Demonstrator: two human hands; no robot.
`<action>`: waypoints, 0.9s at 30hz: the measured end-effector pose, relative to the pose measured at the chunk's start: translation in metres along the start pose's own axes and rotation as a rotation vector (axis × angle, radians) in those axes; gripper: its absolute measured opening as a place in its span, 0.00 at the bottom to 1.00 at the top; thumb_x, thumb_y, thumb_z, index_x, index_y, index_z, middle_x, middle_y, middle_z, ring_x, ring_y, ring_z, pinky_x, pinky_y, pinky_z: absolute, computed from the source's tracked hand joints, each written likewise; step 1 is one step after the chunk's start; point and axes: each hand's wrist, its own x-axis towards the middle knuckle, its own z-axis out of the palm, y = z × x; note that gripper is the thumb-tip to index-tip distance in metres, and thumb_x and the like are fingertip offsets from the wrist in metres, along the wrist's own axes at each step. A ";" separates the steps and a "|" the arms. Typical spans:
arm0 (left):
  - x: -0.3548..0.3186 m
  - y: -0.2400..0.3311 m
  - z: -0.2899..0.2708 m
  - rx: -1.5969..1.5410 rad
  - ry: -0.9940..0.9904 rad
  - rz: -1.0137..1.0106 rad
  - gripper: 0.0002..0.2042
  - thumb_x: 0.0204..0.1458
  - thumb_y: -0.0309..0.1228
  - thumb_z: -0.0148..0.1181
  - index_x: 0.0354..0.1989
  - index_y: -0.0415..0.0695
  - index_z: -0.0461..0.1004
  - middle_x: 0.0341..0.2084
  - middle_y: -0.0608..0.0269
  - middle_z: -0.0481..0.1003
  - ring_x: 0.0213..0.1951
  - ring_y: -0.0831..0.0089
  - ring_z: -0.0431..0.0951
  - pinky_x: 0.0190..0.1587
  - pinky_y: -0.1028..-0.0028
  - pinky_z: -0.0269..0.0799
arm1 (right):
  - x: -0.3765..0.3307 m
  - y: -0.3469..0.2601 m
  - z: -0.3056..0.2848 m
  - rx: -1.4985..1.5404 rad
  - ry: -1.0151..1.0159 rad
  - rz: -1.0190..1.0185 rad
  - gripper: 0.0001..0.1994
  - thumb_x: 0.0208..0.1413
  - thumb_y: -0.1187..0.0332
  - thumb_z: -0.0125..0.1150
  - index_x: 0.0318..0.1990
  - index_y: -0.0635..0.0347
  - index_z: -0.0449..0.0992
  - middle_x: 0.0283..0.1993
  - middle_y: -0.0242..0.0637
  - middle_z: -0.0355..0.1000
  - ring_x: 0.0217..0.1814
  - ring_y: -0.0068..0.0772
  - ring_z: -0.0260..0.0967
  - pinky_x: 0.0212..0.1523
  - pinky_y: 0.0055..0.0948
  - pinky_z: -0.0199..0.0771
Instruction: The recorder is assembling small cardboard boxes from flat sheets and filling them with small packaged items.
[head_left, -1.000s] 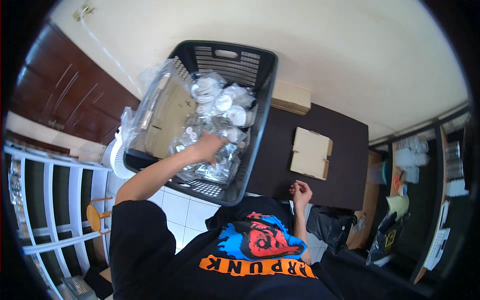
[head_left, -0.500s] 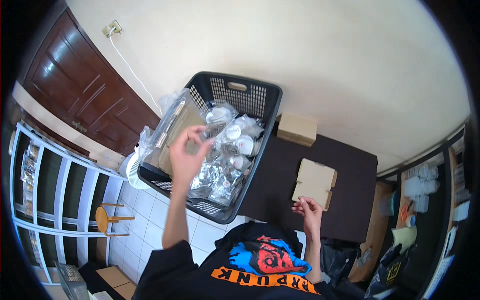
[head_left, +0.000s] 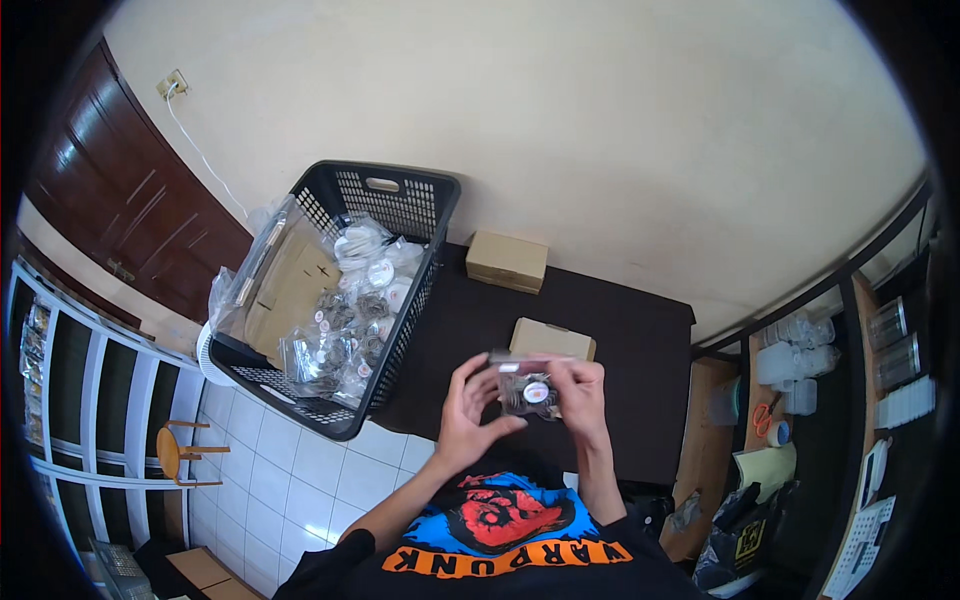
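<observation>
In front of my chest, above the near side of the dark table, is a small clear plastic bag point(head_left: 522, 402) with dark contents and a round white label. My right hand point(head_left: 585, 400) grips its right side between thumb and fingers. On its left is my left hand point(head_left: 470, 418), fingers curved and apart from the thumb, with the fingertips close to the bag's edge; whether they touch it is unclear. Behind the bag lies a flat tan cardboard box point(head_left: 555, 338), partly covered by the bag and my right hand.
A black plastic crate point(head_left: 410, 330) at left holds several similar clear bags point(head_left: 350, 335) and a cardboard piece point(head_left: 290, 290). A closed cardboard box point(head_left: 507, 262) stands at the back of the dark table point(head_left: 630, 370). Shelves point(head_left: 790, 370) line the right, and a wooden stool point(head_left: 170, 452) stands at far left.
My left hand has moved from over the crate to in front of my chest. My right hand has come up beside it and now holds a bag. The view has shifted right.
</observation>
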 end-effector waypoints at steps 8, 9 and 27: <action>0.032 -0.024 0.030 -0.028 -0.179 -0.181 0.19 0.61 0.23 0.71 0.59 0.33 0.75 0.51 0.56 0.83 0.50 0.75 0.83 0.54 0.72 0.79 | -0.002 -0.027 -0.019 -0.135 0.165 -0.055 0.13 0.74 0.69 0.59 0.51 0.71 0.85 0.42 0.40 0.85 0.44 0.22 0.80 0.49 0.22 0.79; 0.033 -0.022 0.034 0.109 -0.196 -0.185 0.13 0.67 0.25 0.65 0.56 0.32 0.77 0.48 0.58 0.84 0.48 0.78 0.83 0.51 0.76 0.79 | -0.003 -0.016 -0.021 -0.153 0.224 -0.037 0.12 0.72 0.70 0.62 0.54 0.71 0.84 0.41 0.40 0.85 0.45 0.23 0.80 0.49 0.22 0.79; 0.044 -0.029 0.016 0.092 0.059 -0.026 0.10 0.71 0.29 0.59 0.49 0.35 0.68 0.35 0.55 0.82 0.30 0.78 0.83 0.16 0.74 0.76 | -0.054 0.014 -0.041 0.105 -0.015 0.400 0.07 0.66 0.74 0.69 0.39 0.72 0.84 0.25 0.40 0.80 0.20 0.23 0.77 0.20 0.22 0.77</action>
